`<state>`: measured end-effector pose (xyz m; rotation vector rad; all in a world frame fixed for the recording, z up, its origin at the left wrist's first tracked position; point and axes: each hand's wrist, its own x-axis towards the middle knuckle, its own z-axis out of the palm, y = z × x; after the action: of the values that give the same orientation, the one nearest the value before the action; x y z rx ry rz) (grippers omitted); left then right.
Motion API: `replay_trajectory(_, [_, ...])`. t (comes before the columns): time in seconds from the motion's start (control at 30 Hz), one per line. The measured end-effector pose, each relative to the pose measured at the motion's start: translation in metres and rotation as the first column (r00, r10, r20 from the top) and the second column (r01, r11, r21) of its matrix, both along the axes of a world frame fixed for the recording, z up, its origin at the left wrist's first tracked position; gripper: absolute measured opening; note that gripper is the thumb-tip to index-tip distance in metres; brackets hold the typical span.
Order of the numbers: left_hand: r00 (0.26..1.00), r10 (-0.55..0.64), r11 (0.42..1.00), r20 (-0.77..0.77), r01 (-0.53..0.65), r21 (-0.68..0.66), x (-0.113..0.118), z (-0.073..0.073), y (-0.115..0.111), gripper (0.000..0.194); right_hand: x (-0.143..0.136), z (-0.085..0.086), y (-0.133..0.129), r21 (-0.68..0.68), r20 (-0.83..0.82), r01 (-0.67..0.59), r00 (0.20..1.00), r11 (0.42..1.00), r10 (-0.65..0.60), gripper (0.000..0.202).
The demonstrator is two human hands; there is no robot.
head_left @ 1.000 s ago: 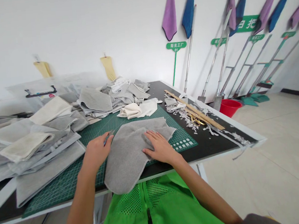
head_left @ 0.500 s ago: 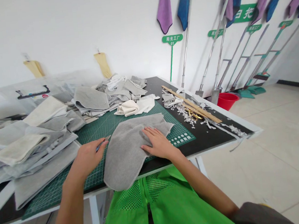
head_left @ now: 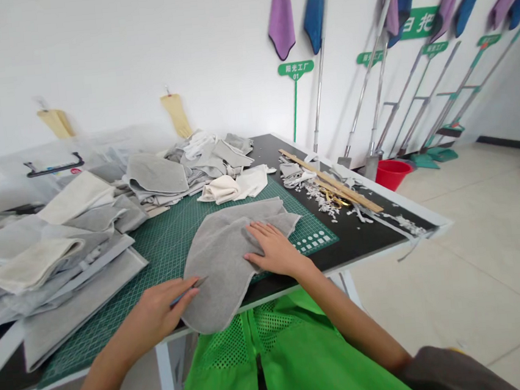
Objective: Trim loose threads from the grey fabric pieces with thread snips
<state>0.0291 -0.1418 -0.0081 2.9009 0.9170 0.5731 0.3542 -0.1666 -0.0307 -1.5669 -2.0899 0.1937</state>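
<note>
A grey fabric piece (head_left: 220, 254) with a curved edge lies on the green cutting mat (head_left: 171, 228), its near end hanging over the table's front edge. My right hand (head_left: 272, 249) rests flat on the right part of this cloth, fingers stretched out. In my closed left hand (head_left: 167, 302) are small blue-handled thread snips (head_left: 199, 282), mostly hidden by the fingers. Their pointed metal tip is over the cloth's left side; whether it touches cannot be made out.
Piled grey and white cloths (head_left: 75, 237) cover the table's left side, with more cloth pieces (head_left: 202, 164) at the back. Toward the right lie a wooden strip (head_left: 332, 182), gold scissors (head_left: 334, 199) and white scraps (head_left: 322, 201). A red bucket (head_left: 391, 173) stands on the floor.
My left hand has moved down and to the right, bringing the snips' tip from beside the cloth's left edge to over it. My right hand stays on the cloth.
</note>
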Motion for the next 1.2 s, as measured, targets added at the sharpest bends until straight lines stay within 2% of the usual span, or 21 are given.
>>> replay_trajectory(0.13, [1.000, -0.008, 1.000, -0.020, 0.008, -0.001, 0.003, -0.006, -0.005, 0.037, 0.000, -0.001, 0.000, 0.000, 0.001, 0.002, 1.000, 1.000, -0.002, 0.076])
replay_trajectory(0.47, [0.999, -0.034, 0.998, -0.025, 0.035, 0.051, 0.009, 0.012, -0.018, 0.039, 0.000, -0.001, 0.000, 0.001, -0.003, 0.002, 1.000, 1.000, -0.002, 0.076])
replay_trajectory(0.63, [0.994, -0.092, 0.995, -0.054, 0.094, 0.035, 0.020, 0.012, -0.026, 0.032, 0.000, -0.001, 0.001, 0.000, -0.013, 0.000, 1.000, 1.000, 0.000, 0.076])
replay_trajectory(0.8, [0.992, -0.096, 0.995, -0.080, 0.096, -0.001, 0.032, 0.014, -0.032, 0.038, 0.000, -0.003, 0.001, 0.007, -0.021, -0.004, 1.000, 1.000, 0.005, 0.076])
replay_trajectory(1.0, [0.985, -0.145, 0.989, -0.091, 0.147, 0.021, 0.047, 0.018, -0.038, 0.034, 0.001, -0.005, 0.001, 0.007, -0.012, -0.008, 1.000, 1.000, 0.008, 0.076])
replay_trajectory(1.2, [0.986, -0.123, 0.992, -0.109, 0.126, 0.017, 0.051, 0.018, -0.036, 0.037, 0.001, -0.004, 0.001, 0.014, -0.014, -0.004, 1.000, 1.000, 0.005, 0.076])
